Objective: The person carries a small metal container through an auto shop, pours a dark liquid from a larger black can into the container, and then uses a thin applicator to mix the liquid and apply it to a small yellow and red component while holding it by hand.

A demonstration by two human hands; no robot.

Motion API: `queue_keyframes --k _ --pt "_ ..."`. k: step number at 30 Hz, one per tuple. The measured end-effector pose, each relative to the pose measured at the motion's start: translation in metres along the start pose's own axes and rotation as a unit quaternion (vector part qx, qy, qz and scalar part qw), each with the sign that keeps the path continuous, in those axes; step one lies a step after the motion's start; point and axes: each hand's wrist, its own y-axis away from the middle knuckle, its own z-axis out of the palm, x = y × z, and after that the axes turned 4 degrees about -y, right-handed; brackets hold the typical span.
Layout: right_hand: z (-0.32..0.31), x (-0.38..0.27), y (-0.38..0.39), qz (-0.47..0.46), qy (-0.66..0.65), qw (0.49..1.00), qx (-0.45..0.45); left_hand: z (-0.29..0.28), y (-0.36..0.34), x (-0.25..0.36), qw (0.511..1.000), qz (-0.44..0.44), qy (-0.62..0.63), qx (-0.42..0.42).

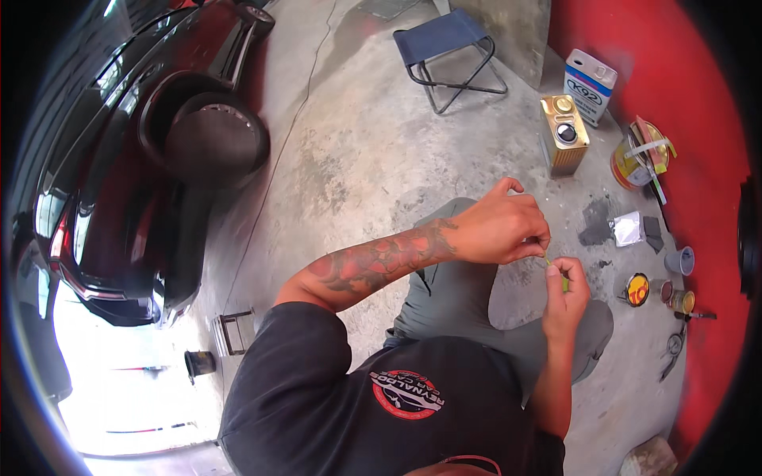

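Observation:
Both my hands meet above my bent legs, right of the middle of the view. My left hand (508,224) has its fingers curled, thumb and fingertips pinched at the upper end of a thin yellow-green strip (565,284). Just below and to the right, my right hand (565,300) is closed round the strip's other part, thumb on top. A short bit of the strip shows between the two hands; the rest is partly hidden by my fingers, and I cannot tell its exact kind.
A gold metal can (564,139), a white-and-blue can (590,86) and an open tin (627,163) stand by the red wall (659,71). Nearer are a small tin of yellow-orange paint (636,289) and a cup (679,261). A folding stool (444,38) stands ahead, a black car (119,166) left.

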Motion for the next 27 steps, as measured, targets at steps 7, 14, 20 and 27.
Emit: queue_keyframes --k 7,14,20,27 --pt "-0.004 0.001 -0.003 0.096 -0.157 0.982 -0.026 -0.005 -0.002 0.004 0.999 0.016 -0.041 0.01" --pt "-0.004 0.006 -0.003 0.13 -0.195 0.969 -0.084 0.009 -0.003 0.003 0.994 0.085 -0.066 0.019" --pt "-0.003 0.001 -0.002 0.04 -0.069 0.996 -0.047 0.008 -0.001 0.004 0.996 0.066 -0.049 0.023" --pt "0.002 -0.002 -0.004 -0.136 0.064 0.989 0.015 0.008 0.002 0.005 0.999 0.032 -0.039 0.013"
